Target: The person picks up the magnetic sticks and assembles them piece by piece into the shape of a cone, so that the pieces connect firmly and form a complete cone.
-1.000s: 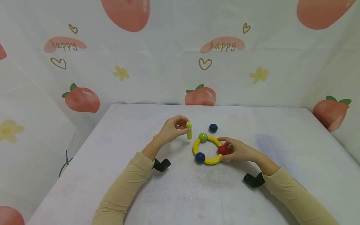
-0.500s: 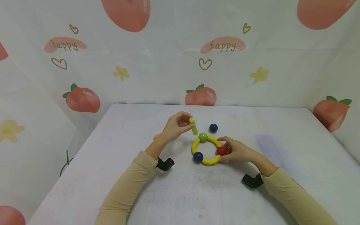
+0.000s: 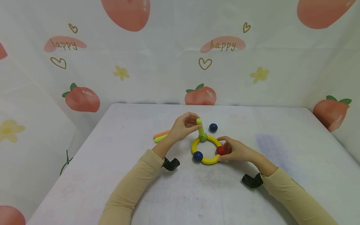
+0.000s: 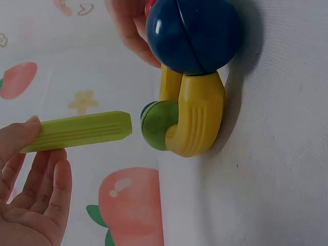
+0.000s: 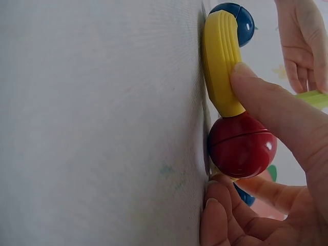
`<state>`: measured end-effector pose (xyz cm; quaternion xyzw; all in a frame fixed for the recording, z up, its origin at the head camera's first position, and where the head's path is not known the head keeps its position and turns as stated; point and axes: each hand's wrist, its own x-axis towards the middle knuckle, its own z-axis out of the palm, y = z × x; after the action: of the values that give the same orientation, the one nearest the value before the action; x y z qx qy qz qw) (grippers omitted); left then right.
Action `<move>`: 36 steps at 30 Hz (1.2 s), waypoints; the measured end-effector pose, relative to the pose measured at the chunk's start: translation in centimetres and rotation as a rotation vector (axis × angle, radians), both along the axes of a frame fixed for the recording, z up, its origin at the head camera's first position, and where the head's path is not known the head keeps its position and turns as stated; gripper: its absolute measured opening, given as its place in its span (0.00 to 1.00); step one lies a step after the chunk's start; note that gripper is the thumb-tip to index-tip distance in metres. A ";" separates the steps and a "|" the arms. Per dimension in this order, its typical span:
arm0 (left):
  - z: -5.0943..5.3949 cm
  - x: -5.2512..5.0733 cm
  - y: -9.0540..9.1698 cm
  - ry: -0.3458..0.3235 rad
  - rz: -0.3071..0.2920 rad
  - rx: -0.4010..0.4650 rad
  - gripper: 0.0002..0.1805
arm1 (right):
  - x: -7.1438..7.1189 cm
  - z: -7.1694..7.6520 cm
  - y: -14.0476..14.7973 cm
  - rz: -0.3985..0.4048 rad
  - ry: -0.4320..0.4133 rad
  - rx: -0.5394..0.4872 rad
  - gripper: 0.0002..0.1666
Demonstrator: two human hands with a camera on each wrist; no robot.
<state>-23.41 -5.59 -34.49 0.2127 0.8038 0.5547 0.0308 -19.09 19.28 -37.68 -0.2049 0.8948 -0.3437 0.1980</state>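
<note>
The left hand [image 3: 183,128] pinches a green rod [image 3: 201,128] above the green ball [image 3: 203,137] of the yellow ring [image 3: 210,161]; in the head view rod and ball seem to meet, yet the left wrist view shows a gap; the right hand [image 3: 239,150] grips the yellow ring, thumb beside the red ball [image 5: 242,147]; only the head view shows an orange stick [image 3: 162,133]

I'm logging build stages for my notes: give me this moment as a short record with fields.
Left hand: pinches a light-green rod
Rod's far end: near the green ball, a gap visible in the left wrist view
Right hand: holds the ring at its red ball
Ring: yellow curved pieces joined by green, red and blue balls
Loose blue ball: beyond the ring
Other rods: orange, green, partly hidden
</note>
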 end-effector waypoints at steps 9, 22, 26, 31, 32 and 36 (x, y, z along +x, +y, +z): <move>-0.4 -0.2 0.7 0.003 -0.009 -0.002 0.16 | 0.0 -0.1 0.1 -0.008 -0.002 0.001 0.47; -0.6 -0.4 1.1 0.022 -0.023 0.006 0.16 | 0.1 0.0 0.3 0.027 0.010 -0.044 0.44; -0.6 -0.4 1.1 0.039 -0.019 -0.002 0.17 | 0.2 -0.2 0.6 0.065 0.019 -0.048 0.41; -0.6 -0.5 1.2 0.045 -0.017 -0.008 0.17 | 0.2 -0.2 0.8 0.133 0.040 -0.043 0.35; -0.6 -0.5 1.2 0.044 -0.017 -0.010 0.17 | 0.2 -0.2 0.8 0.146 0.045 -0.041 0.34; -0.6 -0.6 1.2 0.036 -0.011 -0.018 0.17 | 0.2 -0.1 0.6 0.195 0.047 -0.041 0.30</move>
<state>-24.04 -4.37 -35.13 0.2267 0.8080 0.5433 0.0213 -18.86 19.93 -37.79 -0.3029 0.8679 -0.3360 0.2054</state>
